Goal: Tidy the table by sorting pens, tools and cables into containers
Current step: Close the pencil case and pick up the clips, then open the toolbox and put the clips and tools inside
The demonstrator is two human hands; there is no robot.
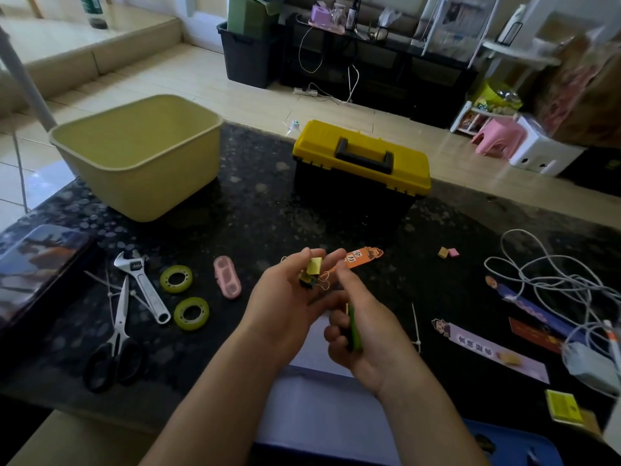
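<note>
My left hand (pixel 285 297) is raised over the middle of the dark table (pixel 255 210), its fingers curled round small binder clips (pixel 311 272), one yellow and one dark. Close beside it, my right hand (pixel 363 334) grips a green pen (pixel 354 331) in its curled fingers. Scissors (pixel 116 334), an adjustable wrench (pixel 144 287) and two rolls of tape (pixel 176 279) lie at the left. A white cable (pixel 551 280) with a charger (pixel 591 366) sprawls at the right.
A yellow tub (pixel 141 153) stands at the back left and a shut yellow-lidded toolbox (pixel 361 163) at the back middle. A pink case (pixel 228 277), bookmarks (pixel 490 351), cable ties (pixel 416 326), small erasers (pixel 448 252) and a tin (pixel 30 267) also lie about.
</note>
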